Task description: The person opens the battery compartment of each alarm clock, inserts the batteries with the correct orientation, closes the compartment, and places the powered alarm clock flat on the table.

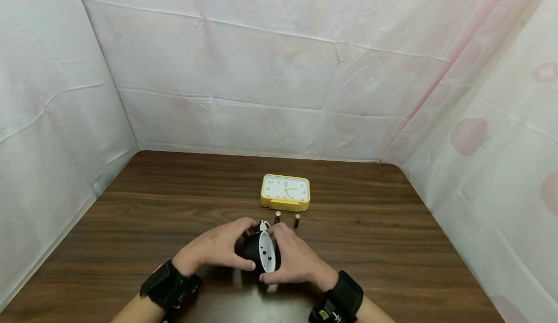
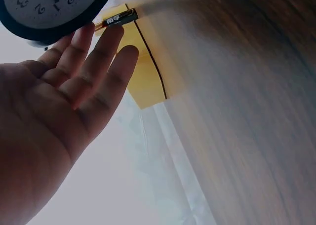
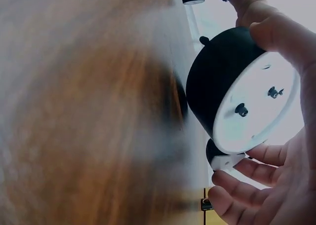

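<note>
Both hands hold a round black alarm clock (image 1: 250, 251) low over the table, its white back (image 1: 267, 252) turned toward the right. My left hand (image 1: 218, 246) grips the left side, thumb near the front and fingertips at the top. In the left wrist view the numbered dial (image 2: 45, 7) shows above the fingertips. From the right, my right hand (image 1: 297, 260) spans the rim between thumb and fingers. Small knobs (image 3: 241, 110) stick out of the back in the right wrist view, and the fingers lie beside a white-and-black part (image 3: 224, 160) on the rim.
Beyond the hands, a yellow rectangular clock (image 1: 285, 192) rests on the brown wooden table (image 1: 174, 187). Two small batteries, one on the left (image 1: 277, 216) and one on the right (image 1: 297, 221), stand upright before it. Pale patterned curtains (image 1: 261, 71) enclose the table.
</note>
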Demonstrator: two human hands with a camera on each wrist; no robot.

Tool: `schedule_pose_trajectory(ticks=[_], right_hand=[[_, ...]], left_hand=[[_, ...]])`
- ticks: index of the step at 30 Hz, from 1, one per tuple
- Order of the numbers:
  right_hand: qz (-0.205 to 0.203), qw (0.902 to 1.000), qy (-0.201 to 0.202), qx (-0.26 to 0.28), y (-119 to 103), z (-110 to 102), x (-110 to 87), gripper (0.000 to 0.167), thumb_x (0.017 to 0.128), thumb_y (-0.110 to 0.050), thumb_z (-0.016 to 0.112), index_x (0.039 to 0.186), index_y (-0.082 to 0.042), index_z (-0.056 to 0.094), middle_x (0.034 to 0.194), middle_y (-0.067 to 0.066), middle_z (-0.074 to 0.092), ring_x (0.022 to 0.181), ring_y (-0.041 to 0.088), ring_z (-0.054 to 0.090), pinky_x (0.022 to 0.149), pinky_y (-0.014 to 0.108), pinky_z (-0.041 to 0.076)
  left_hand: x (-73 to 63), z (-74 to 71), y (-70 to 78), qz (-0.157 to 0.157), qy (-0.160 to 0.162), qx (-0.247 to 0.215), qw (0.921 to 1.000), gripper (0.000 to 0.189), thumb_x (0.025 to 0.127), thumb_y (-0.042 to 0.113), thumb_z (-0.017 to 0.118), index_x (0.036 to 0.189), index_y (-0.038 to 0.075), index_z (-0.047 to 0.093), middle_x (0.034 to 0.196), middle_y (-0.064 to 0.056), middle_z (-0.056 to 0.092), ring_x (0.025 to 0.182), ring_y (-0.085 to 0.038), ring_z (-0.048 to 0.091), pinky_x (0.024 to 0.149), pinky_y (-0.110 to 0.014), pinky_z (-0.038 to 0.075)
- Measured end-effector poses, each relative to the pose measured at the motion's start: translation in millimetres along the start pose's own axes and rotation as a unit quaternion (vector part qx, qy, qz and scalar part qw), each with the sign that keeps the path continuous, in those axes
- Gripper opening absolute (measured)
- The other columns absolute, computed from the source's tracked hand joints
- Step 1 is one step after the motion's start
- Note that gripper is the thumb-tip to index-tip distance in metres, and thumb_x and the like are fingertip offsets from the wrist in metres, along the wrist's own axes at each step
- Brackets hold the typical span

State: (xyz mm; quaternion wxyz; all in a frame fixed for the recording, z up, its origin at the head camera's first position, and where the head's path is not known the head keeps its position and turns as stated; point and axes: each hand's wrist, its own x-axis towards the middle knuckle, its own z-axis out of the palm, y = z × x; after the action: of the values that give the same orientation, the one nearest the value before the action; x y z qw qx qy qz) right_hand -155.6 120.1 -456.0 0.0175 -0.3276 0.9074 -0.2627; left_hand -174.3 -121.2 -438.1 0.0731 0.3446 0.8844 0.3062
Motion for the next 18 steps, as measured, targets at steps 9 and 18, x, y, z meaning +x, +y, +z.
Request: schedule_pose_trajectory(ticks=[9,18], right_hand=[[-0.022,0.9962,0.042,-0.072,2.3,-0.2,1.4,0.082,0.057,-0.061,0.077,0.121,-0.017,0.050,0.109,-0.006,0.050,0.093,0.009,0.038,0.076,0.021,0.039],[-0.018,0.9958,0.026,-0.086,1.2,-1.4,1.8,0.086,0.056,-0.061,0.077,0.125,-0.015,0.053,0.108,-0.004,0.050,0.093,0.010,0.036,0.076,0.021,0.036]], left_hand=[[3.6,0.9,0.2,-0.001,-0.018,-0.008,0.9998,0.092,0.069,0.047,0.080,0.144,0.021,0.035,0.114,0.013,0.058,0.104,-0.008,0.058,0.089,-0.031,0.049],[5.6,9.4,0.0,-0.015,-0.054,0.036,0.9978,0.093,0.068,0.048,0.080,0.145,0.017,0.036,0.130,0.009,0.052,0.111,-0.005,0.052,0.092,-0.031,0.047]])
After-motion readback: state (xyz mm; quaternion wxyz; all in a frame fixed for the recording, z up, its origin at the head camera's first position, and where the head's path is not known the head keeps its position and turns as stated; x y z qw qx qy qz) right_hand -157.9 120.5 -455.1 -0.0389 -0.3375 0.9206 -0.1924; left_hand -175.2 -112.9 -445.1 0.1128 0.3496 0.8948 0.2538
